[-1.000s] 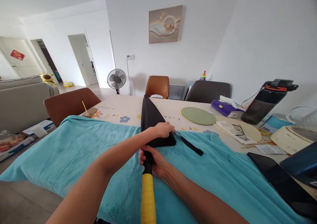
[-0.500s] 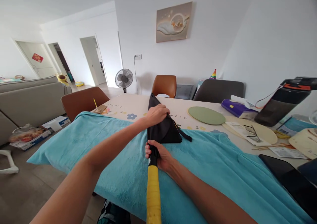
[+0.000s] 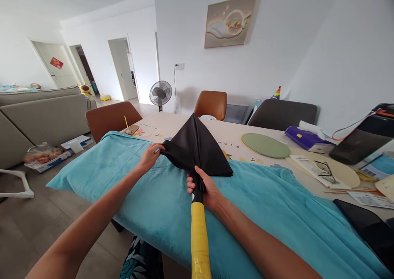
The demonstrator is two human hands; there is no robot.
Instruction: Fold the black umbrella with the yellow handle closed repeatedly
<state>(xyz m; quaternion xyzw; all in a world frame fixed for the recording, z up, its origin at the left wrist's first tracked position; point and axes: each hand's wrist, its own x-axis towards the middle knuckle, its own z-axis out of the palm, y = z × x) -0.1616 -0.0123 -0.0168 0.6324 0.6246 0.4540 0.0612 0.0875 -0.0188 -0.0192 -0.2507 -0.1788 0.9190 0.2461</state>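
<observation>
- Our left hand [image 3: 150,157] pinches the left edge of the black umbrella [image 3: 212,147], fingertips closed on the cloth, its arm reaching forward from the lower left corner.
- In the middle, the umbrella points its tip away from us, toward the far side of the bench [image 3: 230,134]; its long axis runs from us to there, leaning slightly left, and the yellow handle [image 3: 199,234] comes back toward us.
- We see it over the turquoise blanket [image 3: 147,205] draped on the bench, its cloth fanned out to both sides.
- Our right hand [image 3: 205,188] wraps the black section just beyond the handle, thumb uppermost, forearm slanting in from the lower right.
</observation>
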